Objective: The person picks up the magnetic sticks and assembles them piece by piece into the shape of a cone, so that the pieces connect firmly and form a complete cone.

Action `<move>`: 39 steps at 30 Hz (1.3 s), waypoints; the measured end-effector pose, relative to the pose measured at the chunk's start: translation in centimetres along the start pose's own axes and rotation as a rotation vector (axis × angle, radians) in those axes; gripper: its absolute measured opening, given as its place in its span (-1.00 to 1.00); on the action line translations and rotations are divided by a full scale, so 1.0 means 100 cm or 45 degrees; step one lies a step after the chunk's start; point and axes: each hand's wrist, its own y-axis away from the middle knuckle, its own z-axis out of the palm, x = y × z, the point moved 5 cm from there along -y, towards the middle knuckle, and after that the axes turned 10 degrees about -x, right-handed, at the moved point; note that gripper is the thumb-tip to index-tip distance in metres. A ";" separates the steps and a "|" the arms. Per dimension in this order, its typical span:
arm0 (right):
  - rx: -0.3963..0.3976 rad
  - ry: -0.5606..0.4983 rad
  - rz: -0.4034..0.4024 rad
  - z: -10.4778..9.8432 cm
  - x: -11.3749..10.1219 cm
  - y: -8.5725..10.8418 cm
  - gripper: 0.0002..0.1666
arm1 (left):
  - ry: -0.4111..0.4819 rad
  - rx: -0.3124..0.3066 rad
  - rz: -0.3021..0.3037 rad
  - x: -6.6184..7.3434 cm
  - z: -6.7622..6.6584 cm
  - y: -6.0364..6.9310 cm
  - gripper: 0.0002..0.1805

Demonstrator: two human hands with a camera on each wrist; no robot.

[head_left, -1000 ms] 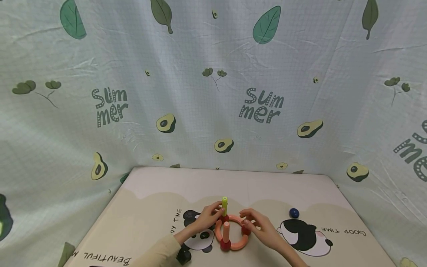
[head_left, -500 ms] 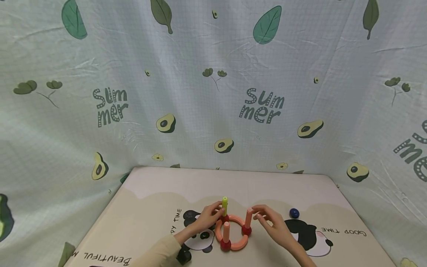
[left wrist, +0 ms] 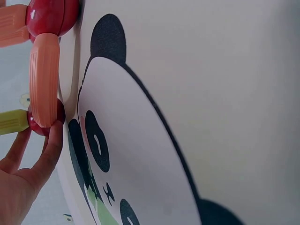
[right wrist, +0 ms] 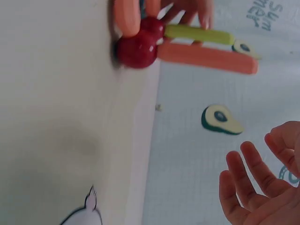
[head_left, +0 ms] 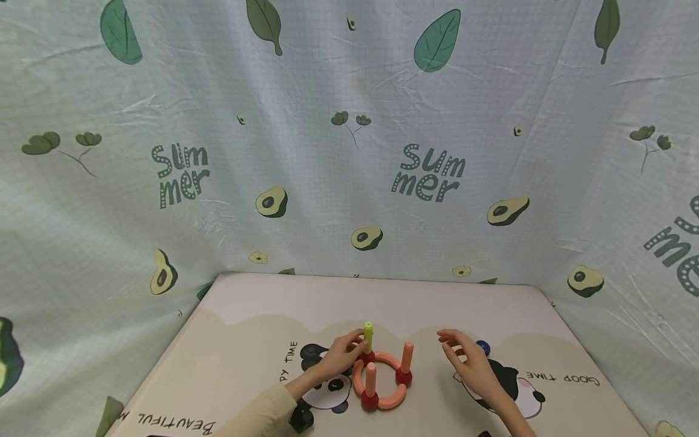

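A ring of curved orange magnetic sticks point(head_left: 392, 402) and red balls point(head_left: 369, 400) lies on the table. Straight orange sticks stand upright on two balls, one at the front point(head_left: 371, 380) and one at the right point(head_left: 407, 357). On the far ball stands a yellow-green stick point(head_left: 368, 337). My left hand point(head_left: 341, 355) holds this stick low down, with fingertips also at its red ball point(left wrist: 33, 123). To the right of the ring, my right hand point(head_left: 474, 364) hovers with loosely bent fingers and nothing in them, also visible in the right wrist view.
A dark blue ball point(head_left: 483, 347) sits behind my right hand, partly hidden. A small dark object point(head_left: 484, 434) shows at the bottom edge. The table point(head_left: 246, 340) carries panda and dog prints. A patterned curtain point(head_left: 327, 152) hangs around it.
My right hand has moved away to the right from the ring, leaving the right orange stick upright on its ball. My left hand has stayed in place.
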 end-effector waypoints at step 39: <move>-0.125 0.851 0.214 -0.019 0.087 0.011 -0.55 | 0.002 0.003 -0.030 -0.002 0.001 0.000 -0.58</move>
